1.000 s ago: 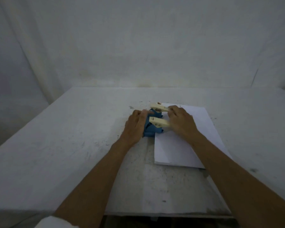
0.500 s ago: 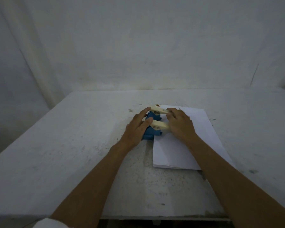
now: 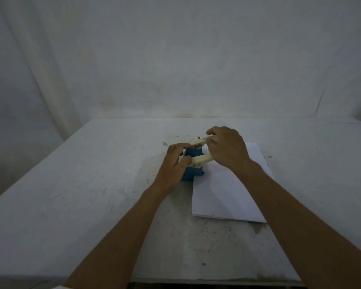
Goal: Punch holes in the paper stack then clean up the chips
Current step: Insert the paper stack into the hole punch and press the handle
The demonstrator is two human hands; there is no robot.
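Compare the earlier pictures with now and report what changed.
The right hand lifted the cream lever of the hole punch up from its pressed position. The left hand stayed on the punch's left side; the paper stack kept its place on the table.

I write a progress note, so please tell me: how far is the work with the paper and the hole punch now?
Done: the paper stack lies on the table with its left edge at the blue hole punch. In hand: the left hand steadies the punch while the right hand grips its raised cream lever. Left: whether holes exist cannot be told; no chips show, so cleanup remains.
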